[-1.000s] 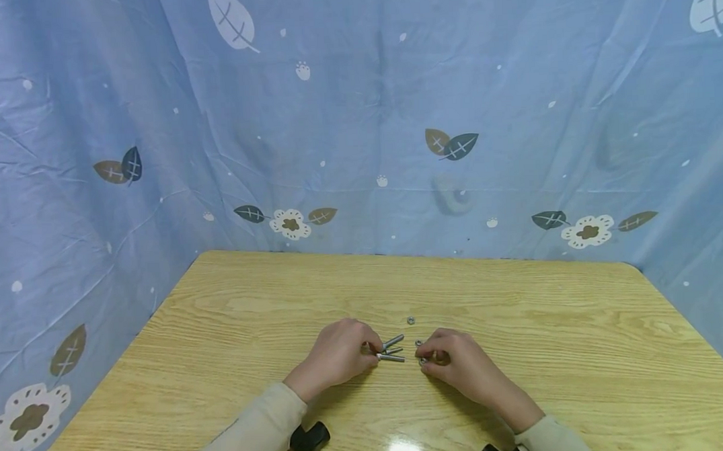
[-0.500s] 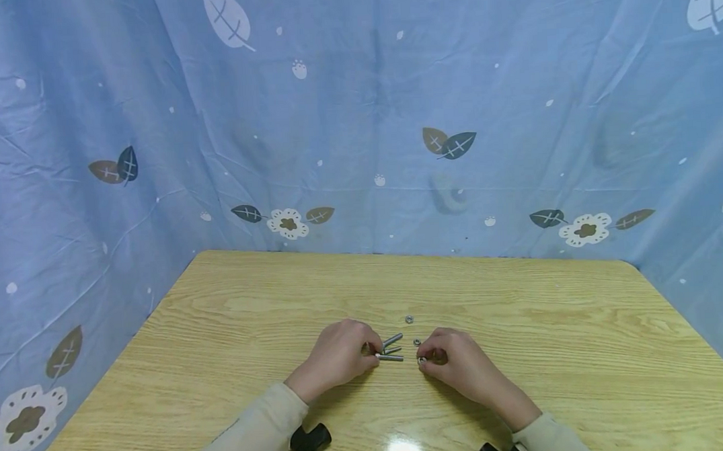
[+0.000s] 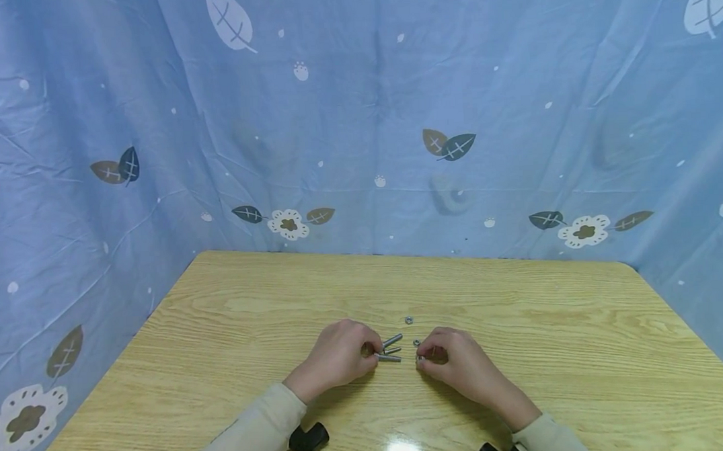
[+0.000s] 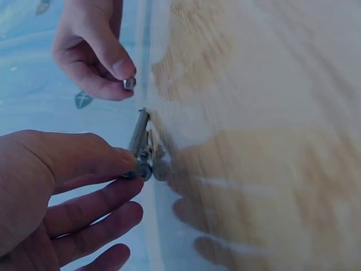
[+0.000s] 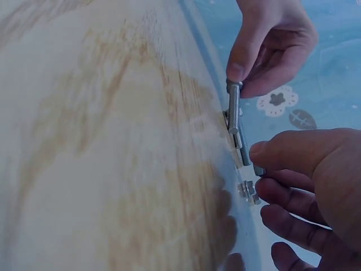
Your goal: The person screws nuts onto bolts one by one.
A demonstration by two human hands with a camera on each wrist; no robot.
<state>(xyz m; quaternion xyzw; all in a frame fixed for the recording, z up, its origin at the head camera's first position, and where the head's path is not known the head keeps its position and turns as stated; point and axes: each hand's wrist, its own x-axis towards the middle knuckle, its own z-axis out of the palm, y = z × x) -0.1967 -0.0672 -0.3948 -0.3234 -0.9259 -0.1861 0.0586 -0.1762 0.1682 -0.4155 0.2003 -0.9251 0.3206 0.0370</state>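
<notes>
Twelve o'clock is being taken as the far edge of the worktop, as seen from the head. A bolt is being presented between the two hands, its head end being pinched by the left hand and its threaded tip being pointed to about three o'clock. A nut is being held just beyond that tip, also at three o'clock, by the right hand; a small gap is being shown between tip and nut, and no contact is being recorded. The two are being seen roughly in line in the head view, but the facing of the nut's hole is not being made out.

The left hand is being held with thumb and forefinger closed on the bolt's head, the other fingers being spread loosely. The right hand is being held likewise, its thumb and forefinger being parted only by the nut, its remaining fingers being slightly bent.

Two further bolts are being noted just beside the left fingertips: a thicker one, being aimed at two o'clock, and a thinner one, lying between it and the held bolt. Two loose nuts are being observed towards twelve o'clock of the held nut, the nearer just beside the right fingertips, the farther apart.
</notes>
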